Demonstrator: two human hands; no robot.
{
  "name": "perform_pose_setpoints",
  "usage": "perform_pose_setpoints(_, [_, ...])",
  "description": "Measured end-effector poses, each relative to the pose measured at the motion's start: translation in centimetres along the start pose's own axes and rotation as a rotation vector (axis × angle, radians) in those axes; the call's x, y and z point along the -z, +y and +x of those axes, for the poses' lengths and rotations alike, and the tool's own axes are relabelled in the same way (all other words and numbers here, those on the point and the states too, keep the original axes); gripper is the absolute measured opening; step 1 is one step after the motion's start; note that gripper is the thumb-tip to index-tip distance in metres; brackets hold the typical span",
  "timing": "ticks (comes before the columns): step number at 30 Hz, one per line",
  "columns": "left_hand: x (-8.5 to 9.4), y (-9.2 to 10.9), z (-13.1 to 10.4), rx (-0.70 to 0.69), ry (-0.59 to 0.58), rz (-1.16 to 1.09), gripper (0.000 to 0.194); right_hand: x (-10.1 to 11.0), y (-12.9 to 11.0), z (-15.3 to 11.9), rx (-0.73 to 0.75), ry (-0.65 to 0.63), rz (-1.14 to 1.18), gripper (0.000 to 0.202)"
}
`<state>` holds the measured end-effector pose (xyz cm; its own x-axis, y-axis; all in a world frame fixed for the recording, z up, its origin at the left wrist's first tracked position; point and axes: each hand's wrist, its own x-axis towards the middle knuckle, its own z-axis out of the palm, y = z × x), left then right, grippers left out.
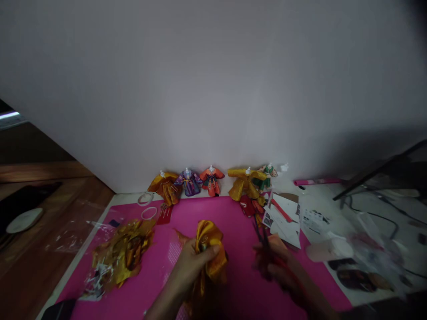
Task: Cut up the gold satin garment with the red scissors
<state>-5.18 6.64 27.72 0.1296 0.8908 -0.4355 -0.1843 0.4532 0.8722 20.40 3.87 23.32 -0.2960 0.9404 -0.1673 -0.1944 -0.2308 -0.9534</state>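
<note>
Near the front middle, my left hand point(189, 264) is closed on a shiny gold cloth garment point(209, 235), thumb pressed over its folds. The cloth hangs down below the fingers. To the right, my right hand point(283, 269) grips scissors point(263, 235) with dark blades pointing up and away. Motion blurs this hand, and the scissors are apart from the cloth. A pink mat point(213, 206) lies under both hands. On its left side sits a heap of gold cloth pieces point(128, 251), partly in clear plastic.
Several small dressed figures, including a purple one point(188, 182) and an orange one point(211, 180), stand along the wall. White papers point(285, 226) with a red strip lie at the right. Beyond them are a pale bottle point(328, 249) and crumpled clear plastic point(376, 249).
</note>
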Motion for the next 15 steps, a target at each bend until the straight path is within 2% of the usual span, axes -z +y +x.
perform_pose_setpoints(4, [-1.6, -1.2, 0.8, 0.006, -0.116, 0.076, 0.024, -1.1, -2.0, 1.1, 0.074, 0.112, -0.100, 0.052])
perform_pose_setpoints(8, [-2.8, -2.4, 1.5, 0.004, -0.212, 0.167, 0.015, -2.5, -2.9, 2.7, 0.102, 0.074, -0.288, 0.057])
perform_pose_setpoints(15, [-3.2, -3.2, 1.7, -0.015, -0.362, 0.236, 0.015, -3.7, -2.9, 4.4, 0.043, 0.005, -0.282, 0.042])
